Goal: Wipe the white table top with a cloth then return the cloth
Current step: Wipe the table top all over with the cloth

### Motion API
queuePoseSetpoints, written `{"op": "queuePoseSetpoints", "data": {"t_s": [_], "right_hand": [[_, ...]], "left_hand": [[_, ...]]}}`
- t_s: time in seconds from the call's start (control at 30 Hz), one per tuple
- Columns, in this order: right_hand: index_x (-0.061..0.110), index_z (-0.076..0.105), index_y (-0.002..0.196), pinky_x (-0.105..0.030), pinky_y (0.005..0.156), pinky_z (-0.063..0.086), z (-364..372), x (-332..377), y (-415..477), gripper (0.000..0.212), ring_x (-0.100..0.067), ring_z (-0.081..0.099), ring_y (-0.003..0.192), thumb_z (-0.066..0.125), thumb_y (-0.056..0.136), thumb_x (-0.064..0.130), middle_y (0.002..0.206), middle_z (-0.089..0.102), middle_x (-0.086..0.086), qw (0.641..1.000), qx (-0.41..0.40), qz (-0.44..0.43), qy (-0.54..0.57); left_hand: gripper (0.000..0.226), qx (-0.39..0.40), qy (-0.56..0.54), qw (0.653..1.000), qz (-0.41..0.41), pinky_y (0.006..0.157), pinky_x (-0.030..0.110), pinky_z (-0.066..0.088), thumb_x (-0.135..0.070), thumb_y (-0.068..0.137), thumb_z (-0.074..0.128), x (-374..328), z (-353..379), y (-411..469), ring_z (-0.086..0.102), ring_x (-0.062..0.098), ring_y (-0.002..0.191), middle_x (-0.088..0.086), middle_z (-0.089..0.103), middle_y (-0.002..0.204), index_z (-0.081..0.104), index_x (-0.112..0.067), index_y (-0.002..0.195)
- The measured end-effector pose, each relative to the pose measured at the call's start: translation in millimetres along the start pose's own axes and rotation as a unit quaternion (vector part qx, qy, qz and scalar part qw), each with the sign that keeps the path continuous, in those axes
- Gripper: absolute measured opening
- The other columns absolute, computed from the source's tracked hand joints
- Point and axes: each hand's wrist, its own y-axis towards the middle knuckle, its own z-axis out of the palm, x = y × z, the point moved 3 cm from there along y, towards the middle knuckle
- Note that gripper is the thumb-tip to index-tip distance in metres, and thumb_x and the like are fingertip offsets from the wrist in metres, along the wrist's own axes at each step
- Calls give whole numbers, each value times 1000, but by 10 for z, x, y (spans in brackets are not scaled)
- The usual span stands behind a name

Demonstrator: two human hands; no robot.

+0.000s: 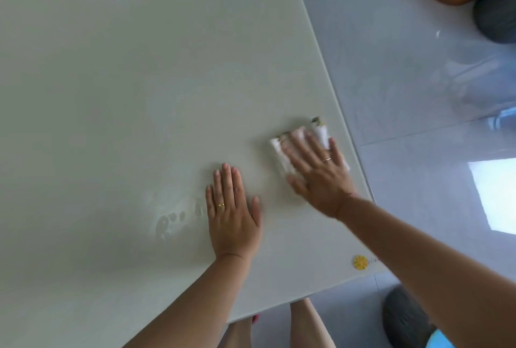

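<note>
- right hand [318,174] lies flat on the cloth [321,134], fingers straight and spread, pressing it down; nothing curled round it. hand and cloth are blurred.
- left hand [233,213] flat, palm down on the white table top [111,96], fingers straight and together, holding nothing.
- writing: a few tiny marks just beside the round yellow sticker [360,263] at the near right corner of the table; too small to read. no brand readable on the cloth.
- cloth: white, folded into a rough rectangle, dark and yellowish print at its far edge. it sits on the table near the right edge, mostly under the right hand, just beside the left hand.
- table top: pale, smooth, with smeary marks [170,225] left of the left hand.
- counts: two hands, one cloth, one sticker, one gold ring on the left hand; gold on the right ring finger too, count unclear from blur.
- floor [405,68]: glossy pale tiles, two dark grey round things, one tan round thing at top right; bare legs [307,322] below the table edge.
</note>
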Motion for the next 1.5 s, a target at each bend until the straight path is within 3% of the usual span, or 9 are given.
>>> {"op": "queuePoseSetpoints", "data": {"t_s": [0.17,0.23,0.4,0.63,0.83,0.9,1.1,1.33,1.5], "right_hand": [[33,-7,149,-50,113,-16,-22,-52,299,63,-18,-19,144,19,95,50,158,-16,3,954,-18,279,107],[31,-9,149,-54,113,-14,-19,210,311,65,-21,-21,143,21,94,48,157,-17,5,968,-15,228,105],[31,12,150,-55,116,10,-126,-282,336,61,-23,6,146,25,94,51,158,10,5,991,-4,-135,-13],[29,-2,150,-50,113,-13,-207,-353,996,64,-26,-14,145,25,95,45,159,-10,2,976,-15,199,82],[26,22,149,-53,116,12,-296,-99,1061,59,-28,14,145,28,94,44,157,20,1,988,-27,-148,-22],[28,18,149,-51,117,10,-369,-410,1295,58,-27,14,145,28,95,46,157,18,1,987,-29,-147,-49],[33,-1,150,-48,115,-14,-487,-456,1932,59,-18,-12,146,23,96,42,159,-7,10,986,-35,137,89],[27,15,150,-50,116,5,-544,-369,1927,58,-26,8,146,18,93,40,158,12,0,979,-15,-196,-48],[34,2,150,-46,116,-7,-702,-768,2534,57,-16,-6,146,23,97,36,160,-3,8,990,-40,117,69]], "left_hand": [[65,-3,-7,1000,-4,116,46,17,-37,93,30,-5,-11,-2,20,28,144,15,26,155,30,0,146],[63,-13,-19,1000,-4,115,47,17,-34,92,33,-28,-50,17,23,29,143,16,29,154,34,0,144],[52,-66,-38,997,31,115,47,15,-19,89,38,-170,-260,524,31,36,140,18,34,151,45,-3,139],[59,-59,-21,998,-17,119,41,3,-28,97,37,-227,-328,1846,11,28,147,12,15,159,21,-7,150],[57,-57,-14,997,-41,120,40,7,-28,99,34,-125,-195,1966,12,26,147,10,15,159,19,-7,150],[58,-67,-15,997,-45,119,41,9,-28,97,32,-129,-199,1950,16,27,147,11,19,158,23,-6,149],[60,-40,-11,997,-59,120,39,5,-32,96,17,-136,-201,1964,10,23,148,9,15,159,19,-7,150],[59,-35,-8,998,-51,119,45,15,-31,95,22,-141,-230,1965,17,27,146,12,21,157,24,-4,148],[61,-36,-14,998,-51,119,44,15,-30,94,23,-153,-224,1967,21,28,145,13,23,157,26,-4,148]]}}
